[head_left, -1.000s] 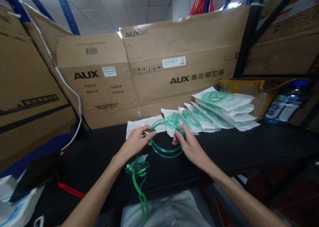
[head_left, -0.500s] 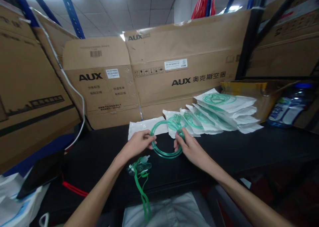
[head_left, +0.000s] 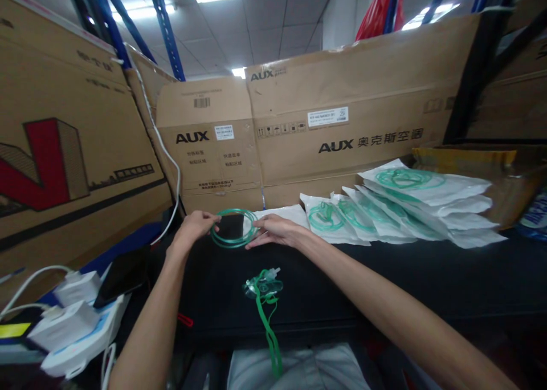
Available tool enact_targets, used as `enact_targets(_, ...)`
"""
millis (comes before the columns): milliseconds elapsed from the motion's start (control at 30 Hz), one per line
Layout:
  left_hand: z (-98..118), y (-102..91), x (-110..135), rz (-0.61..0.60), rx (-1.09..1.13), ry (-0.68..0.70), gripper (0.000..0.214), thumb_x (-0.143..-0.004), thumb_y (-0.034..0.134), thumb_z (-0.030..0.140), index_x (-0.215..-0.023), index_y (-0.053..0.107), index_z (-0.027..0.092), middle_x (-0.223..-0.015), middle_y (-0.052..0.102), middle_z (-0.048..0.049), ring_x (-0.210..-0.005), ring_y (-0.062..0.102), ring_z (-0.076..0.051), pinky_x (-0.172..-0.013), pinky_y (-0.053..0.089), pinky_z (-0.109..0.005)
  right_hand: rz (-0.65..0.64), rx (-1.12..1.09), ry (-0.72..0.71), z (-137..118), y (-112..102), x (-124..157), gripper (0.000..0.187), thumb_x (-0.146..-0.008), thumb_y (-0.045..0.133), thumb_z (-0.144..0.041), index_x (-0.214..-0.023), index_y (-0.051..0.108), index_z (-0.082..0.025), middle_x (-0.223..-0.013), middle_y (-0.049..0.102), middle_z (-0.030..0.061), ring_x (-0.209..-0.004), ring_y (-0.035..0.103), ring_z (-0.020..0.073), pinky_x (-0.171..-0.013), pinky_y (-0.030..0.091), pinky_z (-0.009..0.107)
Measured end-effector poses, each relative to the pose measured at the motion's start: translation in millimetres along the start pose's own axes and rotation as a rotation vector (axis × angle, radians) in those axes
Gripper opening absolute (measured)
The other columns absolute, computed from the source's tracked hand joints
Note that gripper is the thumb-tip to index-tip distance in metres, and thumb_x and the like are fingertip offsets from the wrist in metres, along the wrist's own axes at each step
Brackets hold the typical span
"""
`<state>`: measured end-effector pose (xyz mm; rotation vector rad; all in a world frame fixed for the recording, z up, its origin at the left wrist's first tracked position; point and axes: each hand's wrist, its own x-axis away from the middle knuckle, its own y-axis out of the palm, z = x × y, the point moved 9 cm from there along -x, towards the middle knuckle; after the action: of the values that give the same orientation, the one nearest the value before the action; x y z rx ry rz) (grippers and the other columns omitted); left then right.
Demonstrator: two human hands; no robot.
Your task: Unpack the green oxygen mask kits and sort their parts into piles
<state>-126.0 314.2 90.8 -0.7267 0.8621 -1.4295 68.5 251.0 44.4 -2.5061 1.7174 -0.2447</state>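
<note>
A coil of green tubing [head_left: 229, 244] is held up just above the black tabletop. My left hand [head_left: 195, 228] pinches its left side. At the coil's right side is my right hand [head_left: 273, 231], thumb and fingers closing around the loops. Nearer to me, a clear green-tinted mask [head_left: 261, 287] lies on the table, with a green strap [head_left: 270, 336] trailing over the front edge. Behind my right hand, a white pouch [head_left: 285, 214] lies flat, partly covered by the hand.
White pouches with green tubing [head_left: 408, 179] are stacked and fanned out at the right. Cardboard [head_left: 294, 167] walls the back of the black table [head_left: 342, 281]. At left are a power strip [head_left: 83, 338] with white plugs and a dark phone [head_left: 123, 273]. A bottle [head_left: 534, 213] stands far right.
Both hands have carried the tubing coil leftward over the table, away from the pouches. The camera view has turned left. The mask stays on the table.
</note>
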Motion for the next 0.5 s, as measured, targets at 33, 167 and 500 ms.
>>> enact_targets(33, -12.7, -6.4, -2.3, 0.020, -0.027, -0.045, 0.029, -0.097, 0.061, 0.040, -0.110, 0.067, 0.015, -0.107, 0.070, -0.0063, -0.090, 0.068, -0.020, -0.080, 0.058, -0.038, -0.023, 0.016, 0.004, -1.1, 7.5, -8.4, 0.026, -0.100, 0.059, -0.033, -0.116, 0.063, -0.013, -0.104, 0.070, 0.0071, -0.086, 0.070, 0.0178, -0.075, 0.061, 0.035)
enact_targets(167, -48.4, -31.5, -11.7, 0.091, -0.126, -0.195, 0.033, -0.097, 0.060, 0.042, -0.114, 0.066, 0.015, -0.111, 0.069, -0.0073, -0.097, 0.068, -0.022, -0.085, 0.057, -0.042, -0.012, 0.136, -0.023, -14.8, 18.4, -38.8, 0.032, -0.098, 0.062, -0.034, -0.123, 0.061, -0.015, -0.118, 0.066, 0.0094, -0.098, 0.068, 0.0213, -0.082, 0.059, 0.040)
enact_targets(500, -46.6, 12.8, -7.9, -0.070, -0.220, -0.021, 0.036, -0.095, 0.064, 0.038, -0.126, 0.062, 0.018, -0.129, 0.062, -0.0100, -0.114, 0.063, -0.027, -0.095, 0.053, -0.048, 0.173, 0.805, -0.202, -3.1, -25.5, 3.7, 0.036, -0.097, 0.063, -0.033, -0.129, 0.059, -0.018, -0.133, 0.059, 0.0109, -0.114, 0.062, 0.0264, -0.095, 0.053, 0.049)
